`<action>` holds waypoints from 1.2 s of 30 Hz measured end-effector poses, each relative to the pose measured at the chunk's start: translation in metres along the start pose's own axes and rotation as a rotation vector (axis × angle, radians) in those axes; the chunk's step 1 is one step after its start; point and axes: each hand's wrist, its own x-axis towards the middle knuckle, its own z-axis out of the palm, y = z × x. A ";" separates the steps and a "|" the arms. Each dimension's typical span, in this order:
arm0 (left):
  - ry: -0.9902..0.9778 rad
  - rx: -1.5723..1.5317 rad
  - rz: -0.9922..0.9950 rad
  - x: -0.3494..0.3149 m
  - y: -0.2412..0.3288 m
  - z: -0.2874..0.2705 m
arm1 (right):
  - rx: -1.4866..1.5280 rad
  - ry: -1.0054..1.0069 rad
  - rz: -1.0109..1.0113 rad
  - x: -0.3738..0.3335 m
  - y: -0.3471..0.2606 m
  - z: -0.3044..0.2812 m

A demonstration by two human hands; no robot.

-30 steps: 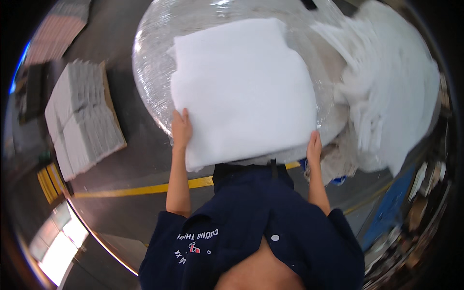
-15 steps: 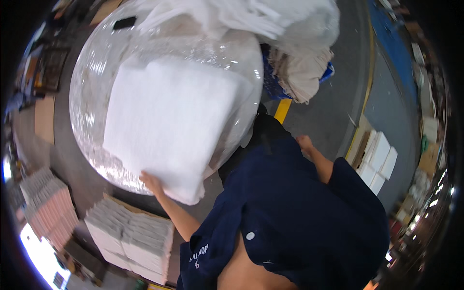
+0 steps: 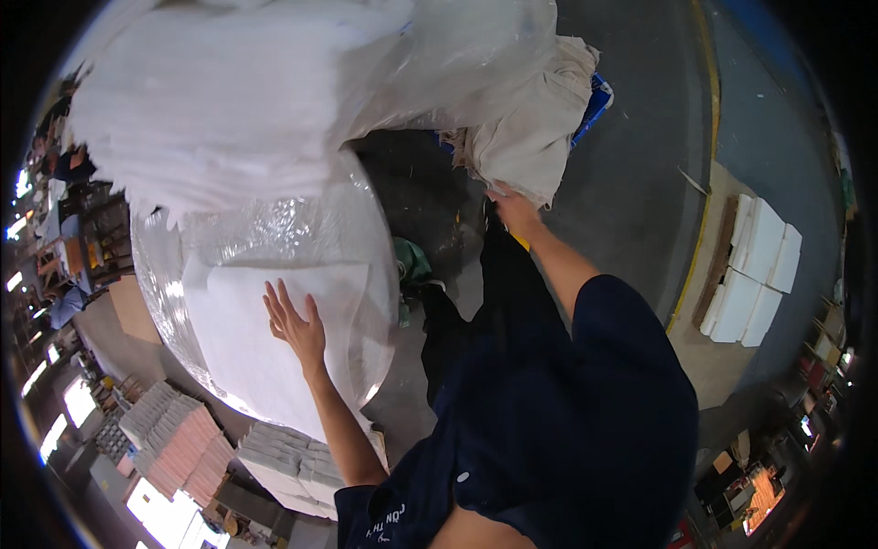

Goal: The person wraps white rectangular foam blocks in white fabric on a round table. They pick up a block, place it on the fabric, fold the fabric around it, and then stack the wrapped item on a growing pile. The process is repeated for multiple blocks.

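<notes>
My left hand [image 3: 297,325] is over a white, soft-looking sheet or stack of sheets [image 3: 233,329], fingers spread; whether the palm touches it is unclear. That white material lies on a round table [image 3: 151,284] wrapped in shiny clear plastic. My right hand [image 3: 514,210] is at the lower corner of a beige cloth [image 3: 535,123] with frayed edges, which hangs over a blue crate [image 3: 596,108]. Its fingers are blurred and partly hidden, so a grip on the cloth cannot be made out. A large white pile [image 3: 219,101] covers the table's far side.
Translucent plastic sheeting [image 3: 457,78] bulges beside the white pile. Stacked grey-and-pink bundles [image 3: 178,439] and another bundled stack [image 3: 293,471] stand at the lower left. White blocks [image 3: 750,265] rest on the right beyond a yellow floor line [image 3: 700,247]. Something green [image 3: 412,261] lies by my feet.
The view has shifted. My left hand has gone from the white stack's near edge to over the sheet, fingers spread. My right hand has reached from my side to the beige cloth.
</notes>
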 end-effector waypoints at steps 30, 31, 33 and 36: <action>0.148 -0.746 0.810 0.015 0.345 -0.086 | 0.328 0.429 -0.469 -0.226 -0.107 -0.434; 0.261 -0.873 0.888 0.008 0.372 -0.113 | 0.231 0.444 -0.551 -0.235 -0.135 -0.438; 0.452 -0.995 1.005 0.011 0.387 -0.150 | -0.110 0.535 -0.562 -0.258 -0.186 -0.439; 0.589 -0.920 1.148 0.020 0.384 -0.183 | -0.657 0.776 -0.310 -0.292 -0.232 -0.423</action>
